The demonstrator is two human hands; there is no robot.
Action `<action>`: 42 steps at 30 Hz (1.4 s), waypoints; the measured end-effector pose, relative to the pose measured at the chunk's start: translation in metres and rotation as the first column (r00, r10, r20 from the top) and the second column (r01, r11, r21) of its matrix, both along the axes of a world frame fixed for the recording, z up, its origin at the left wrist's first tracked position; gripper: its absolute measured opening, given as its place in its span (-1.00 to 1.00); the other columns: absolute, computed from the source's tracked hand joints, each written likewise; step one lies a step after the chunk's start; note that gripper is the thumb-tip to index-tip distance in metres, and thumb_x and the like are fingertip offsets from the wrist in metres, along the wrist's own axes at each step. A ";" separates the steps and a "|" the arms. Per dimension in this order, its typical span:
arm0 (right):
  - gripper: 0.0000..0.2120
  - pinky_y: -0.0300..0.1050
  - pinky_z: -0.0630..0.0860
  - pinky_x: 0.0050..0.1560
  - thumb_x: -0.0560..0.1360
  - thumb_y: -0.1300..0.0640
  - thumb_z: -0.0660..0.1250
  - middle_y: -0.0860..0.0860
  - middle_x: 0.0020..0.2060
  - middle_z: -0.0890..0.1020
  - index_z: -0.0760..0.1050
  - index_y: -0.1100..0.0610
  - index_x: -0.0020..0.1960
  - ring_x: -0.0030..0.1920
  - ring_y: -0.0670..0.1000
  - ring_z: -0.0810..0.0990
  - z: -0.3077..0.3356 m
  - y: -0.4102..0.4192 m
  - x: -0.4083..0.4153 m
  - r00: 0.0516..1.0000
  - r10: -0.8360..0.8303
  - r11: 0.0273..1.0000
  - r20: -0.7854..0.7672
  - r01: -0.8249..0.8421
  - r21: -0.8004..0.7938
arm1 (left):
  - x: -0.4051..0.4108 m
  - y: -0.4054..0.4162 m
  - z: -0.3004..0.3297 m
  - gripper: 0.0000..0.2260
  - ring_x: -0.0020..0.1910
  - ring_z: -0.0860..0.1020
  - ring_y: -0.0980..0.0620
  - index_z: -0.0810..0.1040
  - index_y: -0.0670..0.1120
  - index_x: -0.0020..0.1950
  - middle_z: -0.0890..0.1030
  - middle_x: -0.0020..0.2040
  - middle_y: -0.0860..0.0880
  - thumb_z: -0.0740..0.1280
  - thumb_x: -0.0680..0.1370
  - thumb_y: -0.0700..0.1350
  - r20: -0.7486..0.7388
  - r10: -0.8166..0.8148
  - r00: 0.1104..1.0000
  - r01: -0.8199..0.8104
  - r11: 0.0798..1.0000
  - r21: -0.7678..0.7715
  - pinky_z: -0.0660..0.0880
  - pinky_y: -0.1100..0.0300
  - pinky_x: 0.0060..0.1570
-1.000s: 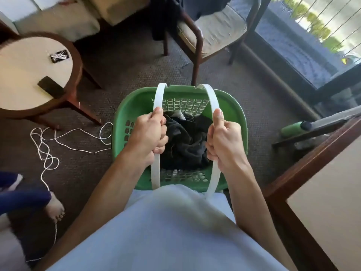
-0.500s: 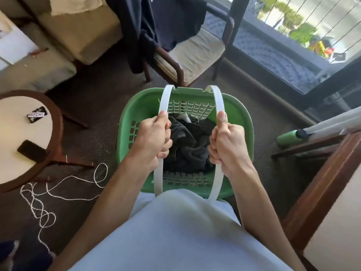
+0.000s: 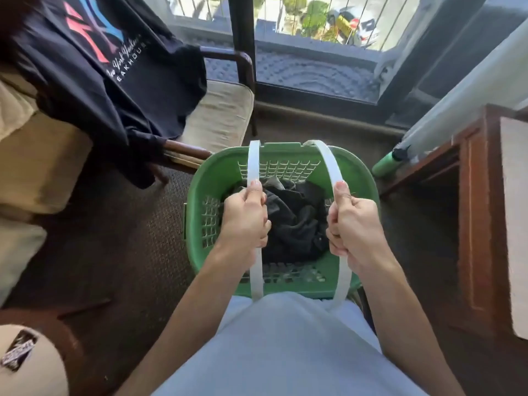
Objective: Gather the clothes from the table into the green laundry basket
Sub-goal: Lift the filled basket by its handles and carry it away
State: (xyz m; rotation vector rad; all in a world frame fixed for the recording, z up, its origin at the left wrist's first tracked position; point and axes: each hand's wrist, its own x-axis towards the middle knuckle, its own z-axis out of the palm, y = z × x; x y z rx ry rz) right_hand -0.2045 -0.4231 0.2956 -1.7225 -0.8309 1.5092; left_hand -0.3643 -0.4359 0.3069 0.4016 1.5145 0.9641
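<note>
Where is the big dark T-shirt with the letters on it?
The T-shirt hangs over the wooden chair at upper left, beyond the green basket.

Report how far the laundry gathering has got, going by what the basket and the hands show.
Done: dark clothes already lie inside the green laundry basket. In hand: the left hand and right hand each grip one of the white handles. Left: unclear, since no table with clothes is in view; a dark T-shirt hangs over the chair, outside the basket.

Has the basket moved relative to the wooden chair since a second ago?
Yes. The green basket, with both hands gripping its handles, now sits right beside the chair, closer to the window.
</note>
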 end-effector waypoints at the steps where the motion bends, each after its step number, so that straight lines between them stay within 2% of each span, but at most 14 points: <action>1: -0.47 -0.29 0.08 -0.54 0.69 -0.14 0.10 0.00 -0.59 0.18 0.26 0.15 -0.36 -0.65 -0.05 0.13 -0.001 0.003 0.002 0.999 -0.032 0.999 0.005 0.032 -0.015 | 0.002 0.008 0.000 -0.65 -0.66 0.12 0.15 0.31 -0.04 -0.23 0.17 -0.52 0.05 0.09 0.74 0.03 -0.001 -0.032 1.000 0.032 1.000 0.000 0.01 0.38 -0.56; 10: -0.47 -0.23 0.06 -0.51 0.69 -0.13 0.08 -0.02 -0.60 0.19 0.26 0.14 -0.37 -0.66 -0.05 0.13 -0.004 0.046 0.046 0.945 -0.320 0.947 -0.064 0.319 -0.034 | 0.047 0.095 -0.001 -0.66 -0.66 0.15 0.15 0.32 -0.05 -0.22 0.21 -0.55 0.08 0.08 0.74 -0.02 -0.080 -0.347 0.934 0.349 0.937 0.009 0.05 0.35 -0.61; 17: -0.46 -0.27 0.08 -0.53 0.69 -0.14 0.09 0.01 -0.59 0.21 0.26 0.14 -0.38 -0.67 -0.03 0.15 -0.011 0.073 0.093 0.847 -0.527 0.850 -0.067 0.524 -0.050 | 0.101 0.153 -0.006 -0.66 -0.64 0.15 0.14 0.32 -0.05 -0.24 0.22 -0.55 0.08 0.10 0.74 -0.03 -0.114 -0.534 0.838 0.537 0.843 -0.003 0.07 0.34 -0.63; 25: -0.43 -0.24 0.08 -0.53 0.67 -0.21 0.07 -0.01 -0.58 0.21 0.25 0.11 -0.41 -0.64 -0.03 0.14 -0.006 0.085 0.124 0.643 -0.759 0.650 -0.098 0.756 -0.074 | 0.163 0.209 -0.003 -0.65 -0.64 0.14 0.14 0.33 -0.04 -0.23 0.21 -0.55 0.10 0.10 0.73 0.01 -0.160 -0.770 0.618 0.779 0.628 -0.010 0.06 0.34 -0.64; 28: -0.42 -0.26 0.08 -0.53 0.66 -0.22 0.08 -0.02 -0.59 0.21 0.25 0.10 -0.41 -0.64 -0.03 0.13 -0.009 0.100 0.129 0.538 -0.838 0.546 -0.093 0.833 -0.092 | 0.183 0.237 -0.007 -0.65 -0.64 0.13 0.14 0.33 -0.04 -0.23 0.20 -0.53 0.09 0.11 0.73 0.02 -0.161 -0.840 0.518 0.849 0.528 -0.018 0.06 0.33 -0.64; 36: -0.40 -0.27 0.09 -0.51 0.65 -0.23 0.12 0.00 -0.61 0.21 0.25 0.11 -0.44 -0.66 -0.03 0.15 -0.030 0.180 0.120 0.177 -0.984 0.178 -0.023 0.971 -0.159 | 0.227 0.349 -0.037 -0.64 -0.62 0.15 0.12 0.33 -0.06 -0.24 0.22 -0.53 0.08 0.12 0.72 0.04 -0.142 -0.971 0.190 0.974 0.205 -0.095 0.07 0.32 -0.63; 39: -0.41 -0.26 0.08 -0.52 0.64 -0.24 0.12 0.00 -0.61 0.21 0.25 0.11 -0.43 -0.65 -0.03 0.15 -0.034 0.207 0.111 0.060 -0.998 0.061 -0.015 0.987 -0.149 | 0.237 0.382 -0.044 -0.63 -0.61 0.15 0.12 0.30 -0.04 -0.26 0.22 -0.50 0.06 0.12 0.72 0.06 -0.142 -0.989 0.034 0.996 0.046 -0.079 0.08 0.31 -0.63; 42: -0.43 -0.28 0.08 -0.53 0.65 -0.21 0.13 -0.01 -0.61 0.22 0.27 0.12 -0.41 -0.65 -0.03 0.15 -0.035 0.223 0.112 -0.051 -0.998 -0.055 0.029 0.987 -0.151 | 0.252 0.402 -0.048 -0.64 -0.61 0.16 0.12 0.30 -0.04 -0.25 0.22 -0.49 0.04 0.13 0.72 0.05 -0.105 -0.994 -0.021 0.997 -0.013 -0.078 0.09 0.31 -0.63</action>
